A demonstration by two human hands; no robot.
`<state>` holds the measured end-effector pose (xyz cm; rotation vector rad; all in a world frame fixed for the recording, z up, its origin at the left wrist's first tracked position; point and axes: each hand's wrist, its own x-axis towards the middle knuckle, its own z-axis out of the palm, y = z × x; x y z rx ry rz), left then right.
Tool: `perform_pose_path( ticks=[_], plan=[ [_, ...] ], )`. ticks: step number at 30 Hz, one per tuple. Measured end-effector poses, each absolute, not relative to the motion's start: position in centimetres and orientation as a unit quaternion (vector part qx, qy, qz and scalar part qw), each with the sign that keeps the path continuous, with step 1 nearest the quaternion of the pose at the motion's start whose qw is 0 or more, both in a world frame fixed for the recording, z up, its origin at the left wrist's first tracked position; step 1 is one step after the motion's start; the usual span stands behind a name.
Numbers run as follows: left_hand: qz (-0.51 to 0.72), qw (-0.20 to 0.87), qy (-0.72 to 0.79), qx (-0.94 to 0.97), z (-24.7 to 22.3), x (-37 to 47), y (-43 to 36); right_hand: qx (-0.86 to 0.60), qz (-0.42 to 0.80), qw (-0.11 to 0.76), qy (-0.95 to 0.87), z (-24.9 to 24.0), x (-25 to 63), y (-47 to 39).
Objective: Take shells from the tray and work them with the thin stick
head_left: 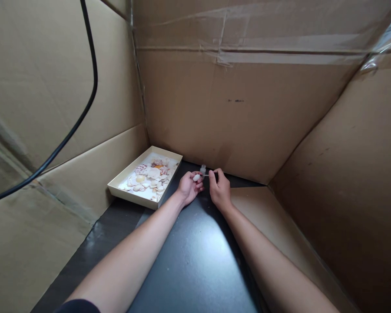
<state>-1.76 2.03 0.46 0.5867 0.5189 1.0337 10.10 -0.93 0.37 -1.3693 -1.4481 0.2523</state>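
A small white shell (pixel 196 178) is pinched in the fingers of my left hand (pixel 189 188), palm turned up. My right hand (pixel 219 189) grips a thin pale stick (pixel 206 175), whose tip points left toward the shell; whether they touch I cannot tell. Just behind both hands a small clear bottle (pixel 203 168) stands upright with no cap visible on it. To the left of my left hand lies a shallow cream tray (pixel 133 199) holding many shells (pixel 153 173), mostly white, some striped and one orange.
Cardboard walls (pixel 195 108) rise behind and on both sides of the dark tabletop (pixel 182 256). A flat cardboard sheet (pixel 263 204) lies on the right. A black cable (pixel 93 65) hangs at the upper left.
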Motion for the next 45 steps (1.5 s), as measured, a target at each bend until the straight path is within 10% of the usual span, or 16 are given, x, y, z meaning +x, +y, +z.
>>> perform_pose_path(
  ticks=[45],
  plan=[
    [0.550,0.673,0.321,0.375,-0.2,-0.6,0.3,-0.560,0.178,0.549,-0.595,0.6,10.3,-1.8]
  ],
)
